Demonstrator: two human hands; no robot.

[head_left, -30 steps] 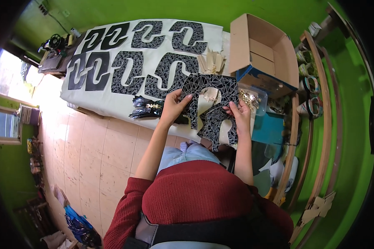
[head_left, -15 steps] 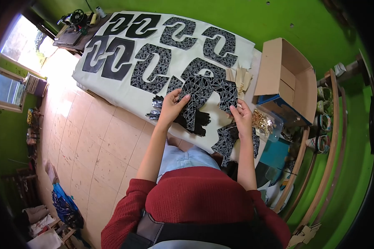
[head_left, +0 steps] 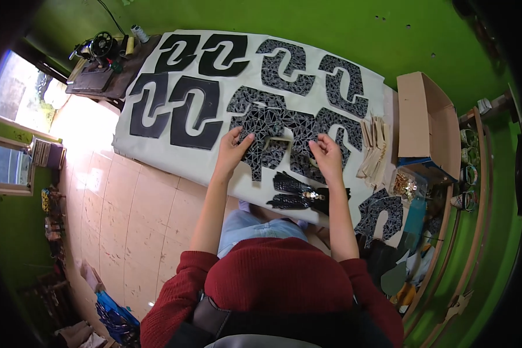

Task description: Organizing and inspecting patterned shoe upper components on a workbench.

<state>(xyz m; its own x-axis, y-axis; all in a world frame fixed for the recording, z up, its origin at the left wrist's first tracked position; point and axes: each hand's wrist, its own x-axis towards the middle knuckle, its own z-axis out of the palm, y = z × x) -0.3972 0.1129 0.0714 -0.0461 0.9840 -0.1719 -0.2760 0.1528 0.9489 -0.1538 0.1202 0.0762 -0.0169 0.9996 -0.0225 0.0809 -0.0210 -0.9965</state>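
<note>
Between my two hands a black-and-grey cut piece (head_left: 254, 130) with an angular, shard-like pattern is held over the table, its middle notch opening toward me. My left hand (head_left: 233, 149) pinches its left side, thumb on top. The right side is gripped by my right hand (head_left: 327, 158), fingertips at the edge. Beneath it, partly hidden, lie similar patterned pieces (head_left: 246, 97) on a white-covered table (head_left: 139, 152). Farther back is another patterned piece (head_left: 269, 68) with an S-shaped slot. At the left are several plain black pieces (head_left: 182, 130) of like shape.
Black glossy strips (head_left: 290, 191) lie near the front edge. Right of my hands are beige strips (head_left: 374, 148), an open cardboard box (head_left: 414, 116), a clear container with gold bits (head_left: 405, 184) and more patterned pieces (head_left: 378, 214). A sewing machine (head_left: 101, 46) stands far left.
My hands have lowered the held piece closer to the patterned pieces on the table. The whole view has shifted, showing more of the table's right side.
</note>
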